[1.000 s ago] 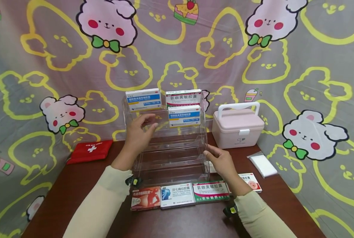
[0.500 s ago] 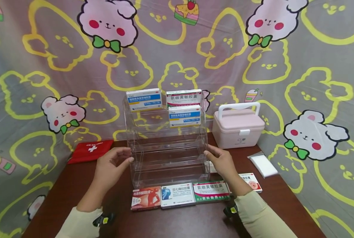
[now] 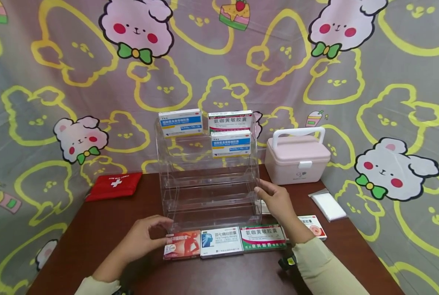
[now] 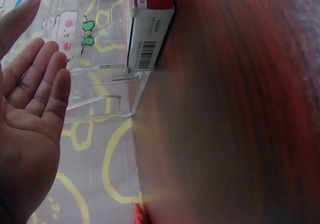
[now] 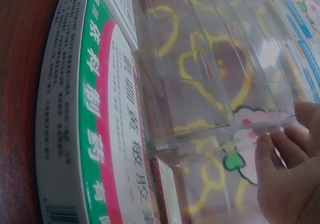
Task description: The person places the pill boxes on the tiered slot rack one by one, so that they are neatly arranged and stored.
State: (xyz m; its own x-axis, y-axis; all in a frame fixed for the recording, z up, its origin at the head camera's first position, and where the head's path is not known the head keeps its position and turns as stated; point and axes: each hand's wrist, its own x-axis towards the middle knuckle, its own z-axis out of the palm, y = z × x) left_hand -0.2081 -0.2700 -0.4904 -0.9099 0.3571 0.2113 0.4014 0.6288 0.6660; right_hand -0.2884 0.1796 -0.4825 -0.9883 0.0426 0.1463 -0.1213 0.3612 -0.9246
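A clear tiered display rack (image 3: 212,201) stands on the table. My right hand (image 3: 278,201) grips its right side edge, thumb in front and fingers behind. My left hand (image 3: 142,238) is by the rack's lower left corner, fingers relaxed, fingertips near a red medicine box (image 3: 184,246). In the left wrist view that hand (image 4: 37,104) shows an open palm, apart from the box's barcode end (image 4: 146,47). Beside the red box lie a white-and-blue medicine box (image 3: 221,242) and a green-and-white one (image 3: 263,237). Up on the rack sit two blue-and-white boxes (image 3: 180,123) and a red-and-green one (image 3: 230,121).
A pink lidded case (image 3: 296,162) with a white handle stands at the back right. Nearer lie a white packet (image 3: 328,206) and another medicine box (image 3: 312,226), partly behind my right arm. A red first-aid pouch (image 3: 114,186) lies at the back left. Patterned cloth surrounds the table.
My left hand has come down from the upper rack, past its left side, to the red medicine box. My right hand has stayed on the rack's right edge. The boxes have not moved.
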